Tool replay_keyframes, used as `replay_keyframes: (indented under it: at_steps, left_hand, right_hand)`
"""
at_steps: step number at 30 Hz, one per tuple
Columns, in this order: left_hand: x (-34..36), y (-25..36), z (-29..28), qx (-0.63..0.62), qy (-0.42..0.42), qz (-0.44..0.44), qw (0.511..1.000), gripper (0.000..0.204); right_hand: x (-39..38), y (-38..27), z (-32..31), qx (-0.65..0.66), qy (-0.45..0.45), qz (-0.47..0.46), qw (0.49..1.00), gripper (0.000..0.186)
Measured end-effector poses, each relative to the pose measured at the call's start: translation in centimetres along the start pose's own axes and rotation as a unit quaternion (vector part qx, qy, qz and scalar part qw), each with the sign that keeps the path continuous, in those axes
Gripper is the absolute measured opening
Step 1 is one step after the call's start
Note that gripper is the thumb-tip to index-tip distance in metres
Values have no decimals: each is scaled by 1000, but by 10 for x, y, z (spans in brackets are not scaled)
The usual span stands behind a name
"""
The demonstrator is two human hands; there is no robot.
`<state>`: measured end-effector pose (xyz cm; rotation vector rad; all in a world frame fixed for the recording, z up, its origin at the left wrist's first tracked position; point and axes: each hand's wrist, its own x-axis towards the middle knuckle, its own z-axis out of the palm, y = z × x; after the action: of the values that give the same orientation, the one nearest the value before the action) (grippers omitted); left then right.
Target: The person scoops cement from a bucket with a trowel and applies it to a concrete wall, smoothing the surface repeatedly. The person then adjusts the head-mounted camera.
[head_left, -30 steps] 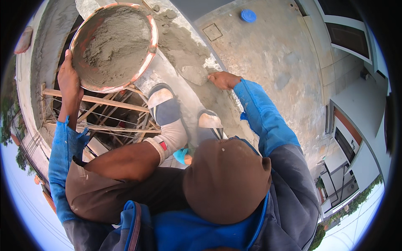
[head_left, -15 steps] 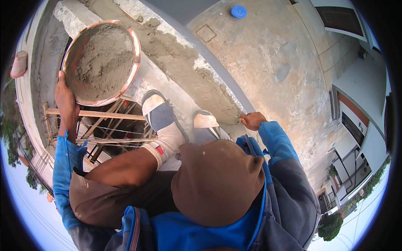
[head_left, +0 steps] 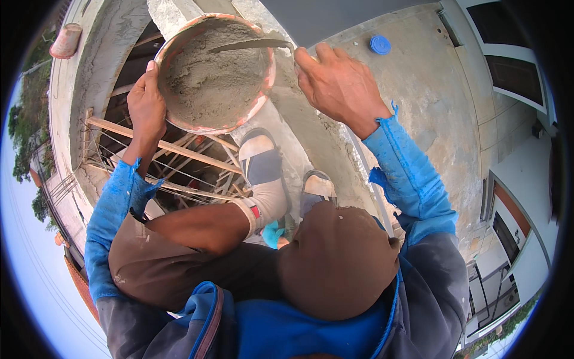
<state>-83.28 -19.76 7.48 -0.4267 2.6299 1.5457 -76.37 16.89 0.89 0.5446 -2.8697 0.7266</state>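
A round, orange-rimmed tub [head_left: 203, 128] stands ahead of my feet, with grey wet mortar [head_left: 206, 81] in it. My left hand [head_left: 147, 105] grips the tub's left rim, thumb on top. On the other side, my right hand [head_left: 342, 88] is closed round the handle end of a trowel [head_left: 256, 44]. The thin blade reaches left across the tub's rim, its tip at the surface of the mortar. The handle itself is mostly hidden by my fingers.
My shoes stand on a narrow concrete ledge [head_left: 274, 140], beside a strip of wet mortar [head_left: 335, 157]. To the left gapes an opening crossed by wooden battens [head_left: 164, 143] and wires. A lower floor with a blue round lid [head_left: 379, 44] lies right. Another bucket [head_left: 66, 40] sits far left.
My right hand has come up and left from the mortar strip, bringing the trowel over the tub. In the picture, the tub and my left hand have shifted right as the view turned.
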Motion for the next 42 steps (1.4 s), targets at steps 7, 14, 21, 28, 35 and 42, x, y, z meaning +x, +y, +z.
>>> replay_keyframes:
  at_steps: [7, 14, 21, 28, 35, 42]
  left_hand:
    - [-13, 10, 17, 37, 20, 7, 999, 46]
    - [-14, 21, 23, 74, 19, 26, 997, 46]
    - [7, -3, 1, 52, -6, 19, 998, 50]
    - [9, -14, -10, -29, -9, -18, 999, 50]
    - [11, -15, -16, 9, -9, -20, 1000, 53]
    - [18, -22, -23, -28, -43, -40, 998, 53]
  right_hand:
    - [23, -69, 23, 107, -278, 35, 954, 26]
    - [25, -66, 49, 362, -349, 43, 864, 44]
    - [-46, -20, 7, 467, -250, 154, 834, 38]
    - [-170, 27, 15, 278, -187, 396, 855, 32]
    - [-284, -5, 166, 173, -144, 488, 844, 34]
    - [-293, -6, 173, 228, -113, 555, 792, 35]
